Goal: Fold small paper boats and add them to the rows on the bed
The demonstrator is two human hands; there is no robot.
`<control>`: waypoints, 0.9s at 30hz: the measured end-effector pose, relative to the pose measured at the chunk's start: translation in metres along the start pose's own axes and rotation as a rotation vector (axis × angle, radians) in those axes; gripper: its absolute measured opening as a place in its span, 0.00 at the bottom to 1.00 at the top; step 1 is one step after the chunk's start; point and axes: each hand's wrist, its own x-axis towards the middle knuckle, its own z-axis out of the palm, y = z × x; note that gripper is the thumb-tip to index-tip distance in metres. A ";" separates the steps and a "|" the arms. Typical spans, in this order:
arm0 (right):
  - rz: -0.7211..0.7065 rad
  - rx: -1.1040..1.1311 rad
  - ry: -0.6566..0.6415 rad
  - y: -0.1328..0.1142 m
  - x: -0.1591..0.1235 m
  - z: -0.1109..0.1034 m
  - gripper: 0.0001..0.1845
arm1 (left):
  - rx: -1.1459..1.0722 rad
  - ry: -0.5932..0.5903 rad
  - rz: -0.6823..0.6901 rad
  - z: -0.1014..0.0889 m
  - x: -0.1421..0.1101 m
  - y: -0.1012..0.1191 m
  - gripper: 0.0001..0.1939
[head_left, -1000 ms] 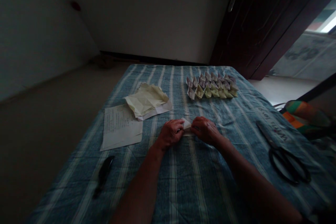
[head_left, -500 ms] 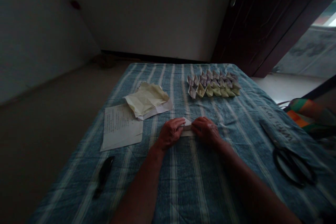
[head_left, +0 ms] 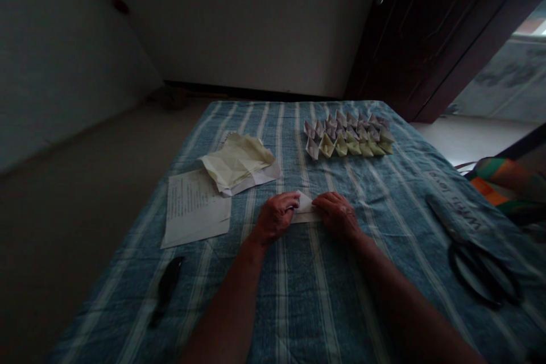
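Note:
A small folded piece of white paper (head_left: 305, 209) lies on the striped tablecloth, its top coming to a point and a flat strip along its lower edge. My left hand (head_left: 276, 215) grips its left side, fingers curled over the edge. On the opposite side, my right hand (head_left: 336, 213) has its fingers pressed together on the paper's right edge. The fingertips partly cover both ends of the sheet. Beyond my right hand stand rows of folded paper boats (head_left: 347, 136), white and pale yellow.
Crumpled yellow paper (head_left: 239, 162) lies over white sheets, beside a printed page (head_left: 194, 210). A black-handled object (head_left: 166, 290) rests front left. Large scissors (head_left: 473, 261) lie on the right of the blue striped cloth (head_left: 290, 307). A dark door (head_left: 426, 28) stands behind.
The strip on the folded paper that stood raised and shaded now looks flatter, showing more white. My right hand has shifted slightly right; my left has barely moved. The view has moved a little.

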 end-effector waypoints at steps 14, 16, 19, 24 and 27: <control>-0.029 0.022 -0.051 0.000 0.000 -0.002 0.13 | 0.174 -0.049 0.132 -0.007 -0.003 -0.003 0.17; -0.027 0.027 -0.061 0.000 0.000 -0.002 0.13 | 0.208 -0.055 0.125 -0.009 -0.004 -0.004 0.18; -0.025 0.020 -0.073 0.000 0.000 -0.002 0.13 | 0.258 -0.056 0.107 -0.010 -0.005 -0.005 0.18; -0.036 0.009 -0.092 -0.002 0.001 -0.003 0.14 | 0.366 -0.136 0.082 -0.014 -0.005 0.000 0.18; -0.045 0.011 -0.082 -0.003 0.002 -0.003 0.15 | 0.429 -0.188 0.078 -0.021 -0.007 0.004 0.17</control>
